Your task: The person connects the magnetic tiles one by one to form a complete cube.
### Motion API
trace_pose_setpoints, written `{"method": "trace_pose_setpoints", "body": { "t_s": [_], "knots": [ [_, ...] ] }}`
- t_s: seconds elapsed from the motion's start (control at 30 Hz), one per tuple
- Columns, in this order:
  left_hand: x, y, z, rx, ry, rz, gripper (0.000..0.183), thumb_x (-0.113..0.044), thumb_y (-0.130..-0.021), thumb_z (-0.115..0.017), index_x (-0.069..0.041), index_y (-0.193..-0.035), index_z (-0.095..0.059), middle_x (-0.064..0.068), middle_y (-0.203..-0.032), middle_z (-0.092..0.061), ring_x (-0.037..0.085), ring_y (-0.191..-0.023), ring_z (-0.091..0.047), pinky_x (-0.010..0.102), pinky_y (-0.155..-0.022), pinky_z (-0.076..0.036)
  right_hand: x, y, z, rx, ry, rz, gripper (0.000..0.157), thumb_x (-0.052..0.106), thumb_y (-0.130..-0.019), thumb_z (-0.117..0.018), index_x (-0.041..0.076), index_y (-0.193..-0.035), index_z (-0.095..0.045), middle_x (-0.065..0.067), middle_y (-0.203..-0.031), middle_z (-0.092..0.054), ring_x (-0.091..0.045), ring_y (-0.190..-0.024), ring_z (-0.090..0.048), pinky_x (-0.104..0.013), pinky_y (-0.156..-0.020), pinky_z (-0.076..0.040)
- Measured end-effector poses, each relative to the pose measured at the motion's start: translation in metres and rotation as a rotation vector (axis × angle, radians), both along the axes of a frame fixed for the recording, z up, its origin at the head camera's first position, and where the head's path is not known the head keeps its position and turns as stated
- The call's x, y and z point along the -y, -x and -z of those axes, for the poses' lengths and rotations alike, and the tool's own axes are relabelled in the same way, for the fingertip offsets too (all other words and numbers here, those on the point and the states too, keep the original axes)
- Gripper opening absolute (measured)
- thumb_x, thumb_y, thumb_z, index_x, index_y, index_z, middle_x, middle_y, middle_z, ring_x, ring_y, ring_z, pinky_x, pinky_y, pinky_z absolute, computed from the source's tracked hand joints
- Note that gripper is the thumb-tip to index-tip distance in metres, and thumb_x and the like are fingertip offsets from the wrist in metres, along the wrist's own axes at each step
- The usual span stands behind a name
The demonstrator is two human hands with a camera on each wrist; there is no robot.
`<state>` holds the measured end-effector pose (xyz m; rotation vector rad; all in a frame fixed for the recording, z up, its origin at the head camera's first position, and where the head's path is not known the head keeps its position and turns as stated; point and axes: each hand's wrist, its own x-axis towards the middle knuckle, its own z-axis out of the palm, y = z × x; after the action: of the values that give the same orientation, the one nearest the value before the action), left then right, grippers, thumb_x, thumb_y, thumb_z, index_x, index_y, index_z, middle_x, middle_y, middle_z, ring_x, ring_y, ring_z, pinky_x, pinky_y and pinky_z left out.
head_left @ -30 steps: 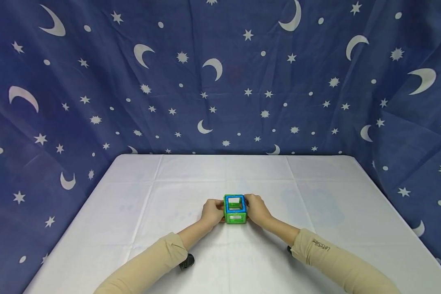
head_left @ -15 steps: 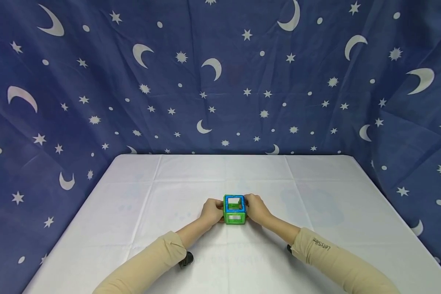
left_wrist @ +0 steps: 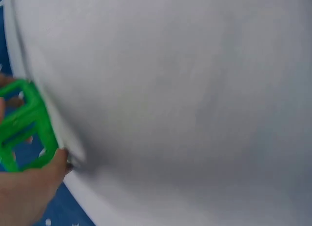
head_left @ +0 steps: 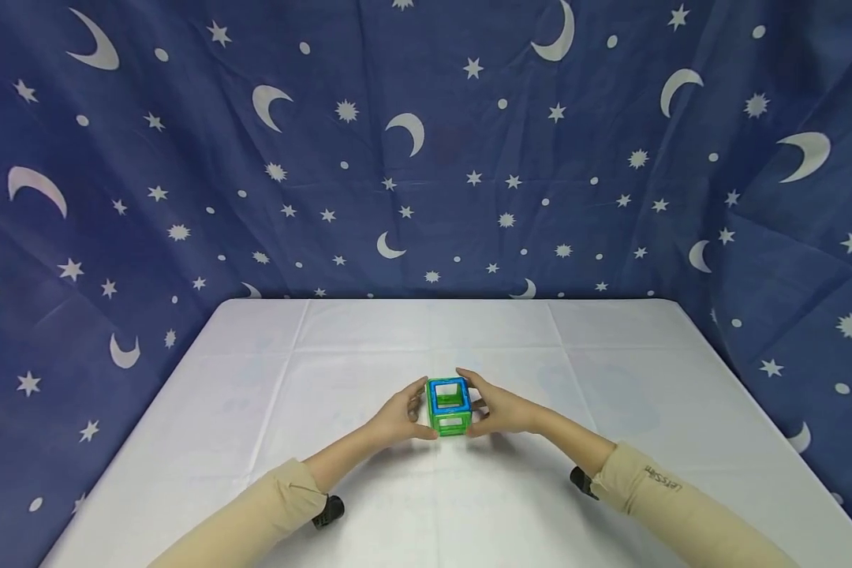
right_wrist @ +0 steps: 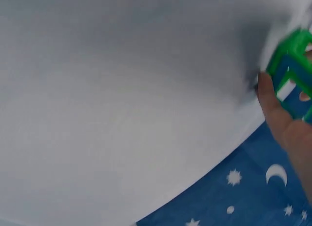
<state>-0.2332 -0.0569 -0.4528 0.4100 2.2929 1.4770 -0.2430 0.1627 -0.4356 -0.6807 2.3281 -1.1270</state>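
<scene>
A small cube of magnetic tiles (head_left: pixel 450 427) stands on the white table, with a blue frame on top and green frames at its sides. My left hand (head_left: pixel 396 416) holds it from the left, thumb at the lower near corner and forefinger up by the far corner. From the right, my right hand (head_left: pixel 509 410) spans it the same way. The left wrist view shows the left thumb (left_wrist: pixel 54 162) along a green frame. In the right wrist view the right thumb (right_wrist: pixel 269 99) lies beside the cube's green edge. The cube's far side is hidden.
White cloth with fold lines covers the table (head_left: pixel 369 331). Behind and beside it hangs a dark blue curtain (head_left: pixel 426 197) with moons and stars. Black devices (head_left: pixel 329 511) sit under both forearms, by the beige sleeves (head_left: pixel 255 517).
Both hands have spread wider around the cube, thumbs now at its near face and forefingers toward the far corners. The forearms have moved outward. The cube has barely shifted.
</scene>
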Motion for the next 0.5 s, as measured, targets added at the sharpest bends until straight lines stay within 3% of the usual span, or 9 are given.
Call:
{"method": "trace_pose_setpoints", "body": {
  "t_s": [0.23,0.5],
  "knots": [
    [-0.006,-0.002,0.010,-0.137,0.020,-0.013,0.079,-0.011,-0.077,-0.078,0.007,-0.141,-0.034,0.027,-0.135,-0.049,0.040,-0.125,-0.049,0.044,-0.101,-0.045,0.004,-0.003,0.006,-0.121,0.017,0.039,0.085,0.014,-0.084,-0.071,-0.006,-0.146,-0.016,-0.033,-0.142,-0.036,-0.044,-0.115,-0.056,-0.039,-0.090,-0.054],
    [-0.003,0.002,0.011,-0.178,0.014,0.016,0.082,-0.008,-0.074,-0.079,0.011,-0.140,-0.033,0.027,-0.132,-0.051,0.037,-0.117,-0.056,0.037,-0.095,-0.051,0.006,-0.004,0.012,-0.175,0.029,0.062,0.087,0.016,-0.081,-0.074,-0.008,-0.145,-0.020,-0.034,-0.139,-0.040,-0.039,-0.109,-0.061,-0.033,-0.086,-0.056]
  ]
}}
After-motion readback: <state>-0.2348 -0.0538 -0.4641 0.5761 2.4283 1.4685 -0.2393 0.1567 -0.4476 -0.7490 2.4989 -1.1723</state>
